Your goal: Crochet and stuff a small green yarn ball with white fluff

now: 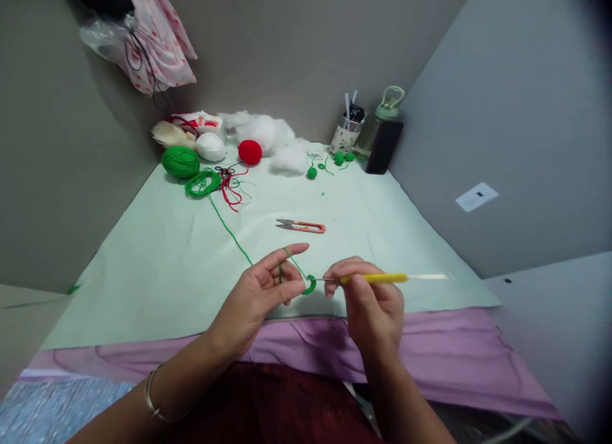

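Between thumb and fingers, my left hand point(268, 281) pinches a small curved piece of green crochet point(310, 285). Green yarn point(228, 229) runs from the table to this hand, wraps its fingers and passes over the raised index finger to the piece. My right hand point(370, 297) is closed round a crochet hook point(382, 278) with a yellow handle. The hook's thin metal shaft points left, and its tip meets the green piece; whether it sits inside a stitch is too small to tell. Orange-handled thread snips point(301, 226) lie just beyond my hands.
At the back left are a green yarn ball point(180, 162), loose green yarn point(203, 183), a white ball point(210, 147) and a red ball point(250, 152). White stuffing point(268, 135) sits behind. Small green balls point(312, 173), a pen cup point(347, 135), bottle point(370, 128) and phone point(384, 147) stand back right.
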The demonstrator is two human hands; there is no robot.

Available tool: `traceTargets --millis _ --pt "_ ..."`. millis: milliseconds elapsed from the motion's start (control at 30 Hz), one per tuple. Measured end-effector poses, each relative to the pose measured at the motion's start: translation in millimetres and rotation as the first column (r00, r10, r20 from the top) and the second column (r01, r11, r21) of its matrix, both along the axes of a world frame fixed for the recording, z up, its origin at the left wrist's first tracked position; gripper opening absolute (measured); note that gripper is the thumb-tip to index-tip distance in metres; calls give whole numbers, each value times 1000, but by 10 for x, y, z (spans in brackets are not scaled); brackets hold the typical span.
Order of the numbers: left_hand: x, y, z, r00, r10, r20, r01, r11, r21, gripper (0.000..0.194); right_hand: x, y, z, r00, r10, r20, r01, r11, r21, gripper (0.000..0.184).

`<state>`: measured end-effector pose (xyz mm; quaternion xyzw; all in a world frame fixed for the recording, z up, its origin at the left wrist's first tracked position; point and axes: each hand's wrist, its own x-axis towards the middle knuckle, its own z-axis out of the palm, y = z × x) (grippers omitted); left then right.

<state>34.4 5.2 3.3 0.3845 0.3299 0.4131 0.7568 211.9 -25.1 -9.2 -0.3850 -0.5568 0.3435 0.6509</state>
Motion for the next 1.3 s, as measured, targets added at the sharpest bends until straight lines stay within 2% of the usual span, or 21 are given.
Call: traceTargets --millis 67,100,167,233,300,367,467,533,600,667,767,867,1033,1100,1167,1233,1300 --pt "10 -21 6 998 18 -61 -13 997 73 49 -14 30 15 991 74 -109 -80 995 -52 25" --pt "20 -34 3 997 25 -78 -19 996 89 50 -23 30 8 995 73 -68 -77 996 -52 24" --pt "45 -58 -12 997 30 -77 -24 996 83 54 -42 -2 -36 982 -34 186 29 999 29 22" --pt "69 -76 -35 1000 7 -20 -6 1000 25 57 -57 -57 -107 853 -203 480 104 969 226 33" --pt "81 -77 -54 997 -41 63 45 996 -74 55 -63 -105 -170 735 -336 588 98 912 399 49" --pt "72 -53 -61 987 -86 138 107 982 -153 50 -62 -122 -192 749 -369 551 130 896 424 52" --pt "23 17 -53 978 -86 190 122 975 -186 41 -43 -87 -136 892 -267 365 179 950 257 35" --pt "-14 56 -46 983 -59 177 92 978 -186 34 -28 -42 -80 973 -178 145 161 979 125 25" --pt "-35 65 -45 990 -41 137 64 983 -172 27 -25 -3 -44 992 -99 -82 101 995 11 19" --pt "-32 47 -50 996 -14 83 25 992 -122 24 -40 19 -37 978 -22 -209 10 998 -59 19" --pt "4 8 -63 1000 -11 19 11 1000 -19 27 -76 22 -62 989 37 -143 -43 998 -40 18" --pt "28 2 -63 999 -41 -17 41 999 16 34 -86 29 -83 997 52 -51 -52 999 -1 17" --pt "2 24 -17 997 -53 47 57 995 -81 33 -17 41 -61 969 160 -186 -173 983 -56 22" --pt "-5 16 -5 996 -52 76 59 993 -102 35 13 7 -46 992 107 -62 -110 993 -35 25" --pt "2 1 -4 998 -25 65 30 996 -83 40 30 -47 -41 973 0 229 -19 997 81 24" --pt "18 -13 -12 998 1 67 4 997 -76 47 31 -101 -50 828 -148 541 4 966 259 30" --pt "33 -15 -22 993 -15 119 30 992 -126 49 20 -135 -71 663 -288 690 -18 916 400 43"
